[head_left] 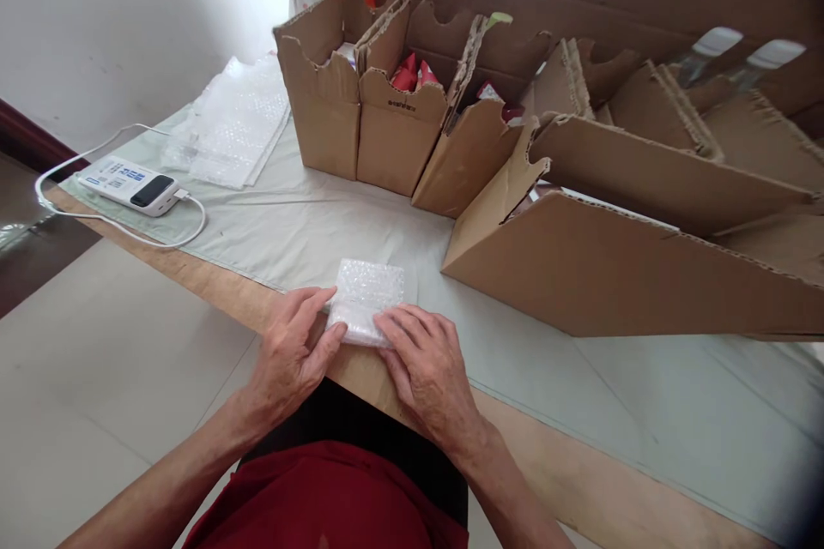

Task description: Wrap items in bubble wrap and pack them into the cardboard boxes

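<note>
A small folded piece of clear bubble wrap (372,283) lies flat near the table's front edge, its near part folded over in a thicker layer. Gripping its left side is my left hand (293,343), thumb at the near left corner and fingers along the edge. My right hand (428,360) holds the near right corner, with fingers on top and the thumb at the front edge. Whether anything is wrapped inside cannot be made out.
Several cardboard bins (392,133) stand in a row across the back and right, some with red packets (405,74). A stack of bubble wrap sheets (235,124) lies at the back left. Nearer sits a white power bank (132,184) with a cable.
</note>
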Demonstrator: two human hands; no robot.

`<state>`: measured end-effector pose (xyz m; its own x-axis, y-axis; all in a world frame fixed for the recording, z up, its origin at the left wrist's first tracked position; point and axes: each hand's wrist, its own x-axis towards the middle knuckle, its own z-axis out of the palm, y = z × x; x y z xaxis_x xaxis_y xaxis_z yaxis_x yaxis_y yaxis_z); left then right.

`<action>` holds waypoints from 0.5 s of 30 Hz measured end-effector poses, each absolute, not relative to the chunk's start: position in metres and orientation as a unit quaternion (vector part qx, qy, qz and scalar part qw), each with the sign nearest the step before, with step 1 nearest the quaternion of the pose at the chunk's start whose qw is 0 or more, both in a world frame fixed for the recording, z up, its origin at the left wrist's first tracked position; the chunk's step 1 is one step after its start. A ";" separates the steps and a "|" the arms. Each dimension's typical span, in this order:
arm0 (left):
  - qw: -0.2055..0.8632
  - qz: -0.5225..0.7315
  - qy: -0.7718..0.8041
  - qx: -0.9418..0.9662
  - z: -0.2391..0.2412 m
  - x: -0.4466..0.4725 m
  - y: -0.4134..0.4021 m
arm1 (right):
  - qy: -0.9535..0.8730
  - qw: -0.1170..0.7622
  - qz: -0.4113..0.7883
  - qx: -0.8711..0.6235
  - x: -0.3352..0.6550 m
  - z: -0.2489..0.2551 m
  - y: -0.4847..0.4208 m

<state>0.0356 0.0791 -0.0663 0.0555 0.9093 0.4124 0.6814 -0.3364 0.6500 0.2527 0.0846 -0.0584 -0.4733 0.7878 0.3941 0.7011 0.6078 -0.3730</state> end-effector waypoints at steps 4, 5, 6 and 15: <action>0.351 0.474 0.578 0.564 -0.063 0.033 0.048 | -0.815 0.333 0.136 -0.454 0.254 -0.050 0.083; 0.420 0.484 0.562 0.523 -0.062 0.035 0.043 | -0.806 0.338 0.158 -0.459 0.254 -0.047 0.078; 0.486 0.490 0.538 0.483 -0.061 0.038 0.039 | -0.797 0.339 0.182 -0.466 0.254 -0.044 0.073; 0.720 0.504 0.423 0.222 -0.044 0.081 0.046 | -0.706 0.370 0.243 -0.553 0.265 -0.042 0.035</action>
